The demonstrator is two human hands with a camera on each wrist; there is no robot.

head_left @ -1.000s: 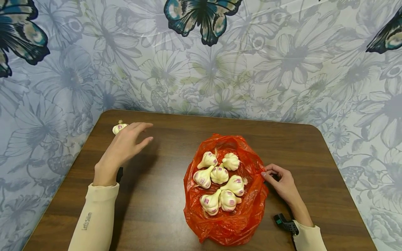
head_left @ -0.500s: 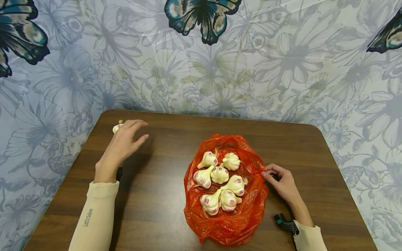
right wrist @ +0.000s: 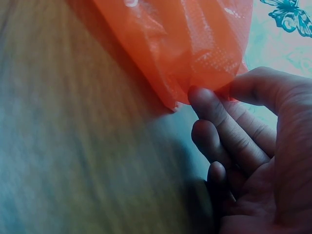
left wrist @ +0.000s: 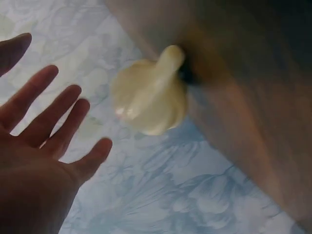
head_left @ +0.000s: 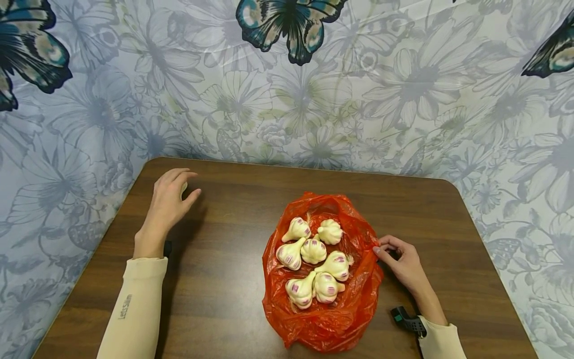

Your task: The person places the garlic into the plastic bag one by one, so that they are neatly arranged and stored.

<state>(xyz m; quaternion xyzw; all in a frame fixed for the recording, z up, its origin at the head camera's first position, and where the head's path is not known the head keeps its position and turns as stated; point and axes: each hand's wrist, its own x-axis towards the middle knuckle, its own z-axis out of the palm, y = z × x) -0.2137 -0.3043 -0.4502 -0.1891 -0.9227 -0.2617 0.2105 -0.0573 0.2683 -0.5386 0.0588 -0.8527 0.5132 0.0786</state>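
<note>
At the table's far left corner, my left hand reaches out with its fingers spread. A single garlic bulb lies beside it in the left wrist view, apart from the fingers. Only a sliver of that bulb shows past the hand in the head view. On the right, my right hand pinches the edge of a red plastic bag between thumb and fingers. Several white garlic bulbs with purple marks, among them a front one, sit in the opened bag.
The brown wooden table has its far edge against a hanging cloth printed with flowers and butterflies. A black wrist device sits on my right wrist near the sleeve.
My left hand has moved left toward the far corner and now covers most of the lone garlic bulb in the head view. The right hand and the bag have stayed in place.
</note>
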